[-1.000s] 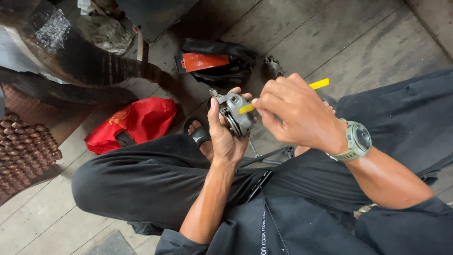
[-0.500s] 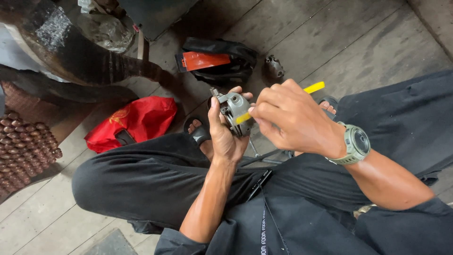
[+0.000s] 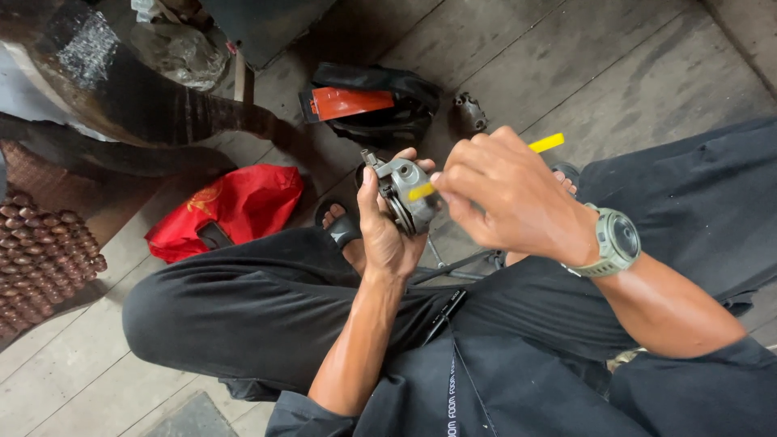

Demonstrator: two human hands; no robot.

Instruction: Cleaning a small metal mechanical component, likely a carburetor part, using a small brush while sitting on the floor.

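My left hand grips a small grey metal part, a housing with a round opening, held up over my crossed legs in black trousers. My right hand, with a green wristwatch on the wrist, is closed around a thin yellow-handled tool. The tool's yellow tip rests against the face of the metal part. Most of the tool's shaft is hidden inside my fist.
A red bag lies on the wooden plank floor to the left. A black bag with an orange flap sits beyond my hands, a small dark metal piece beside it. A dark curved body panel and a beaded mat are at left.
My right hand has shifted slightly right and down, and the yellow tool has tilted. The left hand keeps the metal part in about the same place.
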